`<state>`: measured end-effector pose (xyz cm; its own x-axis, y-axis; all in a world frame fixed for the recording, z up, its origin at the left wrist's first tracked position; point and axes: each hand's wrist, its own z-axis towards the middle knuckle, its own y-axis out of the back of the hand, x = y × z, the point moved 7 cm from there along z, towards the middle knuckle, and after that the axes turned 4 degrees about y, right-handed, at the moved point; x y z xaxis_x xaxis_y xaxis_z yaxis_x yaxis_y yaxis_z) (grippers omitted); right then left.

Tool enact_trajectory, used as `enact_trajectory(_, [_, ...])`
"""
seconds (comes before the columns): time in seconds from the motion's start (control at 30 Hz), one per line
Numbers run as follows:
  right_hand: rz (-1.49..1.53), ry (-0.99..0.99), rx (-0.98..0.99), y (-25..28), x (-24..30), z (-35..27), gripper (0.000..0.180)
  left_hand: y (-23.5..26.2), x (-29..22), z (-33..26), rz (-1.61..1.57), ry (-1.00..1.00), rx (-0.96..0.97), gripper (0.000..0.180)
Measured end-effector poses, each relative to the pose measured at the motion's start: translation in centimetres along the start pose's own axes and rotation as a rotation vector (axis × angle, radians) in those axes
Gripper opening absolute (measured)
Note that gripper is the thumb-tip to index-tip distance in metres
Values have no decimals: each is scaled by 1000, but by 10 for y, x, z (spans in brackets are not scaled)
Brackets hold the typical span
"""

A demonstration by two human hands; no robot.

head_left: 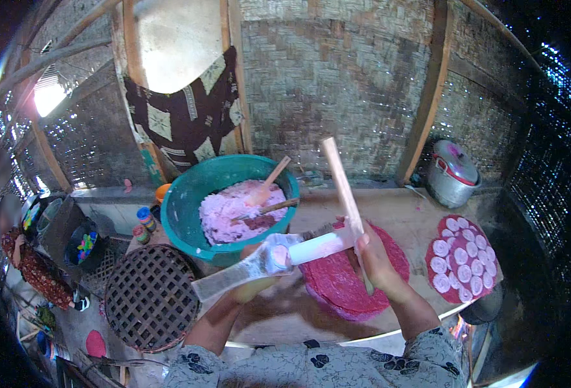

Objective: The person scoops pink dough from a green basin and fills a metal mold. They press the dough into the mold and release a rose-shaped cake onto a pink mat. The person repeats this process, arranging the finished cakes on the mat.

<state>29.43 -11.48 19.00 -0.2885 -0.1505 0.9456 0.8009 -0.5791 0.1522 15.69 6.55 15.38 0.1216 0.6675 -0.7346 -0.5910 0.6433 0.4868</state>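
White tube [321, 247] btwn L/R fingers [363, 242]

A pink-smeared white cylinder [319, 248] runs from a pale paddle [232, 276], left, to a wooden crossbar [342, 186], right.

- You had one left hand [254, 284] and one right hand [375, 260] in view.
- You held one white tube [322, 247] and one wooden bar [341, 180].
- Before you stood one teal basin [185, 194] with two wooden handles [276, 171].
- You had roughly twenty pale coils [476, 266] on one red sheet [451, 295].
- Near you were one lidded pot [451, 184] and one lattice basket [150, 297].
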Motion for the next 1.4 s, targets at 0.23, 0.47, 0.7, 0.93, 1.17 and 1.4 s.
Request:
enact_trajectory(0.23, [-641,399,122,23,58,-30,68,-59,-10,0,73,174,370,40])
enact_trajectory(0.47, [-689,75,289,57,14,-41,69,-173,-8,-23,-147,544,839,43])
enact_trajectory(0.7, [366,-449,646,124,-137,-122,84,-217,-39,-33,-287,323,815,44])
enact_trajectory(0.93, [1099,-473,506,174,-189,-209,95,-268,-27,-25,-425,293,1048,56])
enact_trajectory(1.17, [989,-4,172,241,-142,-215,100,-288,99,-14,709,96,557,69])
enact_trajectory(1.4, [929,182,-52,265,-132,-246,104,-309,114,-38,698,271,399,76])
